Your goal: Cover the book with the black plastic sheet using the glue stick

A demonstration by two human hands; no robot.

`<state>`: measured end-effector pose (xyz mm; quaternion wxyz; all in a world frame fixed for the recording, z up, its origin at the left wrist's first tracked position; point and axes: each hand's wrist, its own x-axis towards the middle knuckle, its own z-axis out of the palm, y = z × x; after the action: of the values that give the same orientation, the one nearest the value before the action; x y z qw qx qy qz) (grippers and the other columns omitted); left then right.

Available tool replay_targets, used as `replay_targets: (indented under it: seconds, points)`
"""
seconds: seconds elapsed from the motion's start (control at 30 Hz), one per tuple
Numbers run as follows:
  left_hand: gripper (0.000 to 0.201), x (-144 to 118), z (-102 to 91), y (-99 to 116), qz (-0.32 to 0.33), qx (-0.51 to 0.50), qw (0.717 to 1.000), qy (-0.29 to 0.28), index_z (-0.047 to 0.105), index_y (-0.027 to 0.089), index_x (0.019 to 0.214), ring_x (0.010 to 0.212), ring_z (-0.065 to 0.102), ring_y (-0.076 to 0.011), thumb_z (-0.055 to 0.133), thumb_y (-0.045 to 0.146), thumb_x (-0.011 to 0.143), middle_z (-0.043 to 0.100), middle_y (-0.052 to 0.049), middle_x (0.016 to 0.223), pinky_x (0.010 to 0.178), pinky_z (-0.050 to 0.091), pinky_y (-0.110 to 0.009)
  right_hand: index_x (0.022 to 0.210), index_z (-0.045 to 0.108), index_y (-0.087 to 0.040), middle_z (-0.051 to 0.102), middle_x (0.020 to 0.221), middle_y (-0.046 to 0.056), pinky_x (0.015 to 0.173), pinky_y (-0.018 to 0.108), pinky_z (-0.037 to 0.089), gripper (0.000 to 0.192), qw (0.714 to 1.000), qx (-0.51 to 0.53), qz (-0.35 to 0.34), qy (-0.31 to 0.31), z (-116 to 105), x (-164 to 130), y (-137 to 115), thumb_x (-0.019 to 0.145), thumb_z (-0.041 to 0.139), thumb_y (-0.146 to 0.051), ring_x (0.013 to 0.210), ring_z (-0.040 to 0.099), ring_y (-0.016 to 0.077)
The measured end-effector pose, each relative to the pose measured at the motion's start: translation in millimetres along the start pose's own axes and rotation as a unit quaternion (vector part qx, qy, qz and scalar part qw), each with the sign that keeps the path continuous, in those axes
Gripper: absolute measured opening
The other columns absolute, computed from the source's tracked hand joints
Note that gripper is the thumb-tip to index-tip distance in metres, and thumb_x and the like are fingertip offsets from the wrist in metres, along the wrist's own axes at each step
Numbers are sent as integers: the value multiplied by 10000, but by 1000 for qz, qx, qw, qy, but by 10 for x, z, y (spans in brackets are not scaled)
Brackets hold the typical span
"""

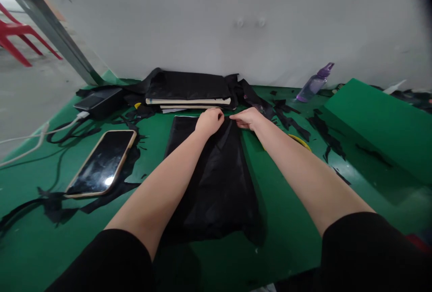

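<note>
A flat piece wrapped in black fabric [219, 188] lies lengthwise on the green table, a thin pale edge showing at its far end. My left hand [209, 121] is closed at that far edge, fingers curled in a pinch on the black fabric. Just to its right, the fingertips of my right hand [248, 119] pinch the same fabric near the far right corner. Creases run from the fingers down the cloth. Beyond both hands is a stack of black-covered pieces [189, 86] with cream edges.
On the left lie a phone [103, 163], a black box [101, 103] and a white cable [42, 137]. Black scraps [326, 134] litter the table [293, 220]. Further right are a yellow ring [299, 141], a purple-capped bottle [313, 84] and a green board [381, 125]. A wall [216, 22] stands behind.
</note>
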<state>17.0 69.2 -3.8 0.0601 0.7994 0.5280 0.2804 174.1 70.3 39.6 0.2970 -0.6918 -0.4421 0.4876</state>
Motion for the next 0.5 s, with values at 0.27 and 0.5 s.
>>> replay_targets:
  seconds: [0.27,0.5]
  points:
    - [153,18,33,-10,13,-18,1000,0,623,181,859,891,584,-192,480,234,848,649,-62,908,809,447,-310,742,605,-143,629,616,54,640,251,579,221,998,18,25,-53,-158,10,-40,787,676,-348,644,643,142]
    - [136,29,30,-35,11,-36,999,10,612,193,875,852,589,-174,486,242,855,644,-46,921,779,453,-292,782,589,-151,622,676,15,705,245,565,147,996,34,14,-80,-107,70,-75,754,710,-231,674,623,108]
